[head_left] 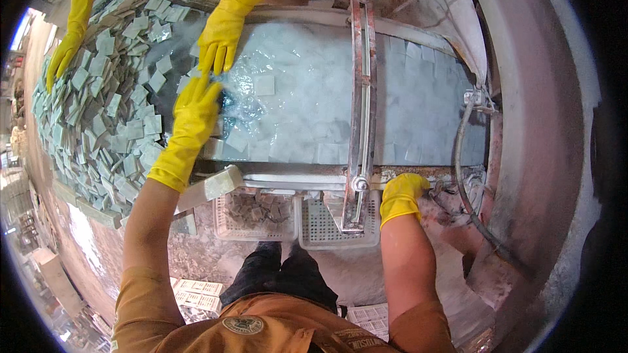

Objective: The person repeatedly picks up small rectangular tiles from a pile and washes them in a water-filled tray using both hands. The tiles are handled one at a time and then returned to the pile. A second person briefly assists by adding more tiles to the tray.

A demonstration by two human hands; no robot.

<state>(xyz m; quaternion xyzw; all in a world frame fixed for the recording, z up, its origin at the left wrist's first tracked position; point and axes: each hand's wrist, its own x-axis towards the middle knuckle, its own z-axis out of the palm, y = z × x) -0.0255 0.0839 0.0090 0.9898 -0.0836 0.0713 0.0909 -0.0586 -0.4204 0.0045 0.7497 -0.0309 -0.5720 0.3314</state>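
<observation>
My left hand (191, 119), in a yellow rubber glove, lies with fingers stretched out at the left end of a wet belt or trough (307, 137). Small pale green square tiles (263, 85) lie there, partly veiled by milky water or mist. Its fingertips meet or overlap the gloved hand (222, 36) of a person opposite; whether they touch is unclear. That person's other gloved hand (69, 46) is over the tile heap (108, 117). My right hand (400, 197), also yellow-gloved, has its fingers curled on the near rim (435, 174), right of the metal crossbar.
A rusty slotted crossbar (357, 91) spans the trough. Two white plastic baskets stand below the near edge: one basket (224, 230) holds broken pieces, the other basket (330, 238) is to its right. A grey hose (460, 176) hangs at the right, beside a large curved housing (543, 124).
</observation>
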